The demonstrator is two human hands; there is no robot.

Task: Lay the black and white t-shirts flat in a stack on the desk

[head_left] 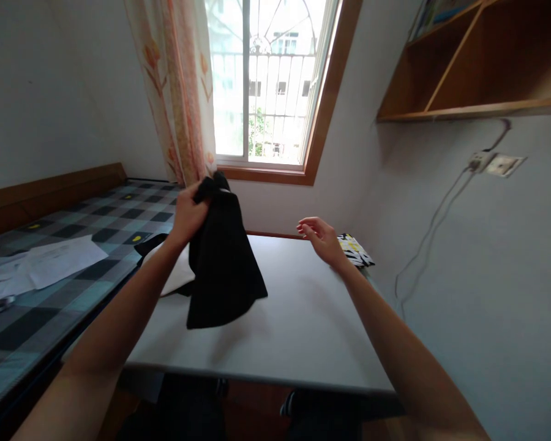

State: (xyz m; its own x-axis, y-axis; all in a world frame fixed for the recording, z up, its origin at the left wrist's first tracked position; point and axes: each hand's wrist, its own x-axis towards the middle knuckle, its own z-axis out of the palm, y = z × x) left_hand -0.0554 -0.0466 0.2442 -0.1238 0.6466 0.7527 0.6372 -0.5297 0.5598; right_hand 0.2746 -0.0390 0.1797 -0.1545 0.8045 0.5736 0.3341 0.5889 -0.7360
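My left hand [190,214] is closed round the bunched top of a black garment [224,263]. The cloth hangs down above the white table [303,318], its wide lower edge loose; whether it is shorts, a skirt or something else I cannot tell. To the right, my right hand [320,237] hovers over the table's far part with loosely bent fingers and nothing in it. Behind it lies a folded cloth [356,250] patterned in black, white and yellow. White and black clothing [178,269] lies at the table's left side, partly hidden by my left arm and the garment.
A bed with a checked sheet [73,220] adjoins the table on the left, with white papers [50,263] on it. A curtain [188,92] hangs beside the window [275,86]. On the right, a wooden shelf [468,113] juts out above a socket with a cable [436,217].
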